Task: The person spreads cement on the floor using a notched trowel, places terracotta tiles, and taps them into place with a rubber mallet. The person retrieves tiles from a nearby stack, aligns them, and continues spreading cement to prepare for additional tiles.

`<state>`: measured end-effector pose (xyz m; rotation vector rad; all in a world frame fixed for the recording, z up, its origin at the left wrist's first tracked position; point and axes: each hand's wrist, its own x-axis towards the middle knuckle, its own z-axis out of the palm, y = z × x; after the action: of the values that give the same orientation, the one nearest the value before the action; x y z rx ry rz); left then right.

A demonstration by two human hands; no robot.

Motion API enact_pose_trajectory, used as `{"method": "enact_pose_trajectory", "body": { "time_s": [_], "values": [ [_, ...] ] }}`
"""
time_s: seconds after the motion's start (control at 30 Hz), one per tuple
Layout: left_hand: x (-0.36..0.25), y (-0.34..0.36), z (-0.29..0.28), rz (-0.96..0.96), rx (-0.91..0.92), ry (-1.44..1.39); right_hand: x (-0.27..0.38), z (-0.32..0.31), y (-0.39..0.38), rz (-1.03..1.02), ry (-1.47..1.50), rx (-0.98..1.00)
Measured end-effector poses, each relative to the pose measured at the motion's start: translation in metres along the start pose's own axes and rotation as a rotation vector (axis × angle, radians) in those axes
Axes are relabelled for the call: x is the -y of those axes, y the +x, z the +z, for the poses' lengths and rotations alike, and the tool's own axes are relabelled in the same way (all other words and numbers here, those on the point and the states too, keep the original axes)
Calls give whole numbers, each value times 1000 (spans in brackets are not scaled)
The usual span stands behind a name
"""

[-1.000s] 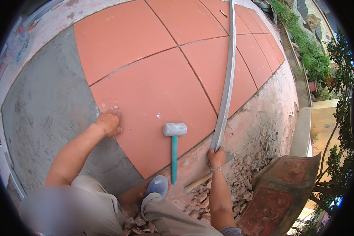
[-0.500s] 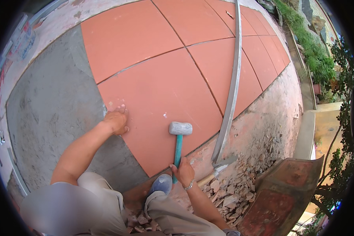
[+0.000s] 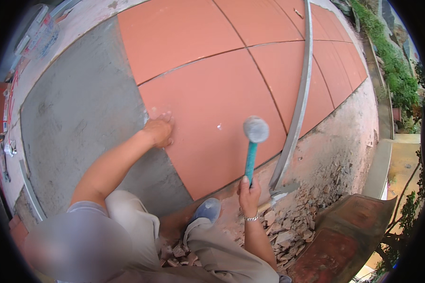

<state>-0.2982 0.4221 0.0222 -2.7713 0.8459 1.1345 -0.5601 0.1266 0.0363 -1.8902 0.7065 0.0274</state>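
My right hand (image 3: 249, 192) is closed round the teal handle of a mallet (image 3: 256, 130), whose round grey head is raised over the near right part of a large terracotta tile (image 3: 208, 94). The end face of the head shows. My left hand (image 3: 160, 129) rests on the tile's left edge, fingers laid out over its surface, holding nothing. Grey mortar (image 3: 80, 108) spreads flat to the left of that edge. A small white fleck lies on the tile between my hands.
A long metal straightedge (image 3: 301, 94) lies across the tiles at right. Broken rubble (image 3: 288, 231) is heaped near my right forearm, beside a rusty metal tray-like piece (image 3: 335, 240). A clear plastic bucket (image 3: 40, 35) stands far left. My blue shoe (image 3: 208, 211) is by the tile's near corner.
My right hand has lifted the mallet up and to the right, turning its head end-on. My left hand stays on the tile edge; the whole view has shifted slightly.
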Motion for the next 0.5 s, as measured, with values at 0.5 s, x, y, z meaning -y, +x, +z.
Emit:
{"method": "enact_pose_trajectory", "body": {
  "time_s": [0.5],
  "values": [
    [-4, 8, 3, -11, 30, 75, -44, 20, 0, -168, -273, 106]
  ]
}}
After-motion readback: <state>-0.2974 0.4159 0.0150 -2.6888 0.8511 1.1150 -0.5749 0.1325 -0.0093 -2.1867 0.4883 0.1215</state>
